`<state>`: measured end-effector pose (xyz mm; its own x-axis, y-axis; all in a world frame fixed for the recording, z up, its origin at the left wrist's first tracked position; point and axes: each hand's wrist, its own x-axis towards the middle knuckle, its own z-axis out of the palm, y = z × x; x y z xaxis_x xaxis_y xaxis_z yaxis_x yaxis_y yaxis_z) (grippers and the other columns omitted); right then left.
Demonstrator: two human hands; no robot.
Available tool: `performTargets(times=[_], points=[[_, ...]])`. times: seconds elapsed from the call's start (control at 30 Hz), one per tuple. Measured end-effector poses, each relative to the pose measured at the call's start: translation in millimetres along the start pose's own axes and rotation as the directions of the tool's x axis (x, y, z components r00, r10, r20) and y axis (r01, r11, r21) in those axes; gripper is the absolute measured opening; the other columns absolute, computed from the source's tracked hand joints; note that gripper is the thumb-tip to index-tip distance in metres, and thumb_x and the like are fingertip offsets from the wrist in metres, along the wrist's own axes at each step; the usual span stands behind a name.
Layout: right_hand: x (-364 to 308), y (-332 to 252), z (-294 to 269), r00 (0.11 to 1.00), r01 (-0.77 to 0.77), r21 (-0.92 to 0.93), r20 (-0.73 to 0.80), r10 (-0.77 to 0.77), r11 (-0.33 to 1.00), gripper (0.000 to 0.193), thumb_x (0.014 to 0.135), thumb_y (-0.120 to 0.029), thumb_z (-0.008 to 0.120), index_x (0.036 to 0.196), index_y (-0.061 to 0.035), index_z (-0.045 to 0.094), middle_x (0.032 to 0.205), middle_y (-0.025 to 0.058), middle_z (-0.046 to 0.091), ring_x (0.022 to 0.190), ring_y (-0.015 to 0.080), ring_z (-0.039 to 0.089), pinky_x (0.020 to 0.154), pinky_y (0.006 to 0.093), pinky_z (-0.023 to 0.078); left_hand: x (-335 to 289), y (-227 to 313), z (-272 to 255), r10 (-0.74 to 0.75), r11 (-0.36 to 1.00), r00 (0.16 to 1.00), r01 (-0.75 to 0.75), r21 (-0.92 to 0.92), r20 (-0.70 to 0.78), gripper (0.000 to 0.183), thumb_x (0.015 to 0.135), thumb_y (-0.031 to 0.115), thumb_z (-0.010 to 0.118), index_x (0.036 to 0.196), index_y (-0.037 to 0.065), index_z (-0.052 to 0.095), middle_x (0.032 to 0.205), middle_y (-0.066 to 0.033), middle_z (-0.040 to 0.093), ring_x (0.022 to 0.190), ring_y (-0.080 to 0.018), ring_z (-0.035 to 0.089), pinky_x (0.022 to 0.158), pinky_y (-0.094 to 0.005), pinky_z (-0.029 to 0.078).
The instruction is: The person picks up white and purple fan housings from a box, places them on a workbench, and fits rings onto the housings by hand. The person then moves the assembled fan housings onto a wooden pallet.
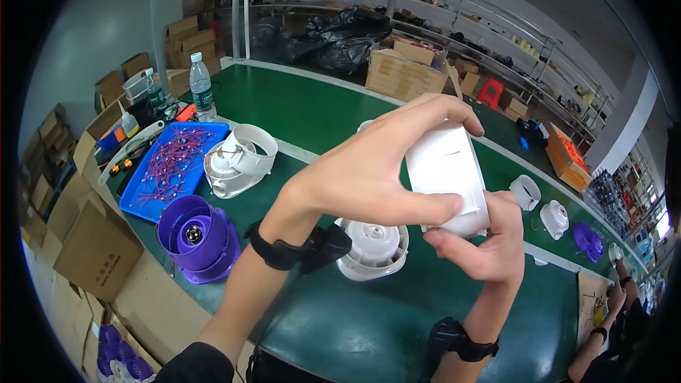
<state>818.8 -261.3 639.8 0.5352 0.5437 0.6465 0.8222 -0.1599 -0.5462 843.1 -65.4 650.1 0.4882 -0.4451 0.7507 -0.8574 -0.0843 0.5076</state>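
Note:
A white plastic cylindrical housing (443, 174) is held up above the green table. My left hand (376, 163) grips it from the left and over the top, its thumb along the near side. Around its lower right end my right hand (489, 241) is closed, thumb and fingers on the rim. Below them, a round white plastic base (370, 248) with a domed centre stands on the table, partly covered by my left wrist strap. To the left are a purple housing (195, 237) with a metal part in its middle and a white housing (241, 159) with a ring on top.
A blue tray (138, 202) of red wires lies at the left, with plastic bottles (202, 89) behind it. White ring (525, 193), white part (554, 220) and purple part (588, 241) sit on the belt at right. Another person's hands (616, 298) work at far right.

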Motion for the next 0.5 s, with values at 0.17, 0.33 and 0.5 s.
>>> performTargets(times=[0.17,0.33,0.5], points=[[-2.0,2.6,-1.8,0.996,-0.037,0.061,-0.084,0.043,0.997,0.012,0.071,-0.007,0.076,0.078,-0.0008,0.069,0.06,0.0041,0.067,0.051,0.0117,0.066,0.048,0.0202,0.046,5.4,3.9,11.3,-0.138,0.99,0.987,0.134,-0.05,-0.083,0.058,0.069,0.028,0.074,0.118,0.004,0.055,0.111,-0.0137,0.056,0.103,-0.027,0.057,0.09,-0.0362,0.046],[-5.4,2.0,-8.9,1.0,-0.014,0.01,0.002,0.014,1.0,0.012,0.071,-0.009,0.076,0.077,-0.0008,0.07,0.058,0.0041,0.067,0.051,0.0122,0.065,0.048,0.0214,0.046,1.8,-0.1,-0.3,-0.052,0.991,0.996,0.06,-0.122,0.07,0.066,0.071,0.026,0.078,0.127,0.001,0.052,0.13,-0.0141,0.052,0.122,-0.0234,0.05,0.104,-0.0347,0.039],[-4.6,10.1,-3.1,1.0,-0.023,0.065,-0.006,0.024,0.998,0.012,0.072,-0.011,0.075,0.074,-0.0009,0.069,0.056,0.004,0.065,0.049,0.0126,0.064,0.049,0.0214,0.046,-0.5,-2.8,2.6,-0.065,0.997,0.997,0.067,-0.047,0.034,0.065,0.075,0.028,0.078,0.128,0.001,0.052,0.127,-0.0133,0.055,0.118,-0.0223,0.052,0.102,-0.0341,0.04]])
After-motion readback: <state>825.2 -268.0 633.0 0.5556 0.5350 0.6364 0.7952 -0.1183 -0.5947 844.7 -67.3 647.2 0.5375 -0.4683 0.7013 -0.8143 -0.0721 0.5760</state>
